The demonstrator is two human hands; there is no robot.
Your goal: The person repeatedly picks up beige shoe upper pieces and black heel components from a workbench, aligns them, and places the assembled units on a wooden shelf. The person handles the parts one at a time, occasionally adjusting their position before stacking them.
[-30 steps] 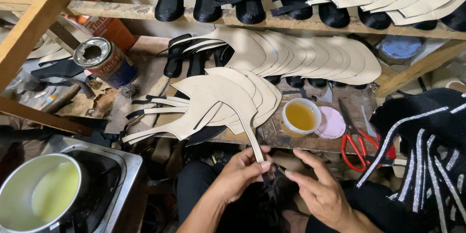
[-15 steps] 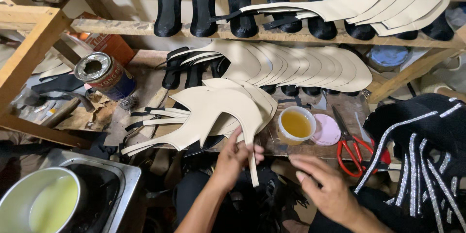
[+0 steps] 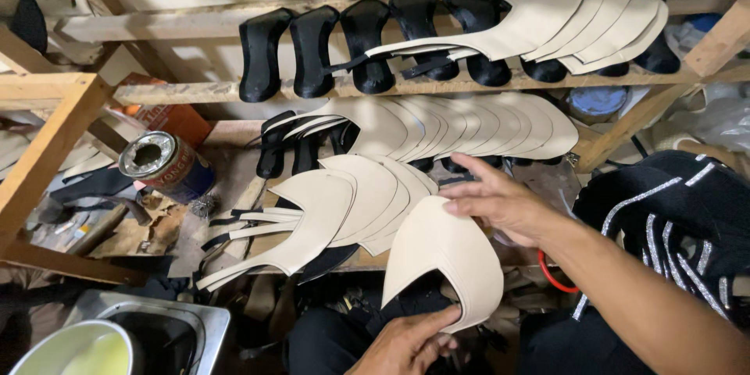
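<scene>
My left hand (image 3: 408, 341) grips the lower edge of a cream shoe upper (image 3: 445, 254) and holds it up in front of the bench. My right hand (image 3: 500, 199) reaches in from the right with fingers spread, its fingertips resting at the top edge of that upper. Just left of the piece lies a fanned stack of cream uppers with black straps (image 3: 328, 211). I cannot see what lies under my right hand.
Further fans of cream uppers (image 3: 476, 125) and black heel forms (image 3: 312, 51) fill the wooden rack. An open tin can (image 3: 164, 164) lies at the left. Bottom left is a metal bowl of yellowish liquid (image 3: 78, 351); at the right are a black silver-striped garment (image 3: 672, 211) and a red scissor handle (image 3: 549, 277).
My right hand has risen from low at the bench edge to the top of the upper, covering the small cup. My left hand now holds a cream upper up by its lower edge.
</scene>
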